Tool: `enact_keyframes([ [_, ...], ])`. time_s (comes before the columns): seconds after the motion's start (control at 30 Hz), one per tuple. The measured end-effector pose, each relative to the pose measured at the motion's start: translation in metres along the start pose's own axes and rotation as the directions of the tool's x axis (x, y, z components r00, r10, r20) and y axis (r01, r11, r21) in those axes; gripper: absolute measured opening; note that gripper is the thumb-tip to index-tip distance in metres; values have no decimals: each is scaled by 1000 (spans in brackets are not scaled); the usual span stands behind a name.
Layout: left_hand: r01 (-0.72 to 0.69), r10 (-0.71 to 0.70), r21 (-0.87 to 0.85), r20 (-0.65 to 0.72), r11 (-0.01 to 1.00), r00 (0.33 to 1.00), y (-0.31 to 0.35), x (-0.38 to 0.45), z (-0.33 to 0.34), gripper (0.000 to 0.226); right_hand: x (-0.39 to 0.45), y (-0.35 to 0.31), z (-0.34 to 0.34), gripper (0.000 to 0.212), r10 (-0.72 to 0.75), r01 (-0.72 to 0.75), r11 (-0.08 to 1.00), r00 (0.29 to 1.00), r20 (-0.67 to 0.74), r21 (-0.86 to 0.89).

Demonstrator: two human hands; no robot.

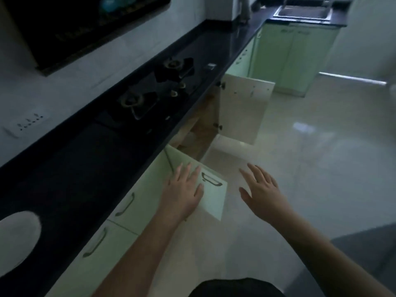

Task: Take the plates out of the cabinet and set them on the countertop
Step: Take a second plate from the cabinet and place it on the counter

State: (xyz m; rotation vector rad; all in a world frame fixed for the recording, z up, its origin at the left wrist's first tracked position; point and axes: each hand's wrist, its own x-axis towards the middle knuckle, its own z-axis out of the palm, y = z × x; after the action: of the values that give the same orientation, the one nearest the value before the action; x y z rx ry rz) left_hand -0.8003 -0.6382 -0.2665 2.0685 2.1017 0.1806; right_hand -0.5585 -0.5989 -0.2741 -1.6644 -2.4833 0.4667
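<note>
Head view: white plate (18, 241) seen lower left on the black countertop (90, 159).
Left hand (184, 189) and right hand (260, 189) are spread open, empty, before the open cabinet (199, 129).

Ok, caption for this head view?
Both hands, left hand and right hand, open and empty before opened cabinet doors; white plate on countertop.

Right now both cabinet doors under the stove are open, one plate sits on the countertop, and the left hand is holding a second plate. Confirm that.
Not quite. The head view shows the left hand empty, fingers spread over the near cabinet door; the right hand is empty too. The rest stands: both doors, including the far door, are open, and one plate sits on the countertop.
</note>
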Motion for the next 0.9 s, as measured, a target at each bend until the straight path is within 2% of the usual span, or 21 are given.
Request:
enact_keyframes([
  [0.17, -119, 119, 9, 38, 993, 992, 66, 41, 15, 58, -6, 64, -15, 61, 202, -200, 977, 979, -22, 73],
  [0.33, -144, 143, 3, 98, 990, 985, 88, 60, 36, 59, 6, 91, -22, 61, 243, -240, 965, 970, -15, 109],
  [0.5, -160, 157, 32, 98, 987, 983, 85, 97, 48, 58, 32, 102, -23, 61, 269, -264, 956, 963, -23, 130],
  [0.67, -237, 239, -31, 99, 971, 966, 96, 158, 50, 59, 50, 122, -30, 60, 325, -322, 943, 945, -36, 80],
  [0.9, -352, 358, -70, 126, 934, 925, 128, 228, 50, 57, 59, 163, -47, 61, 467, -465, 884, 882, -68, 47],
])
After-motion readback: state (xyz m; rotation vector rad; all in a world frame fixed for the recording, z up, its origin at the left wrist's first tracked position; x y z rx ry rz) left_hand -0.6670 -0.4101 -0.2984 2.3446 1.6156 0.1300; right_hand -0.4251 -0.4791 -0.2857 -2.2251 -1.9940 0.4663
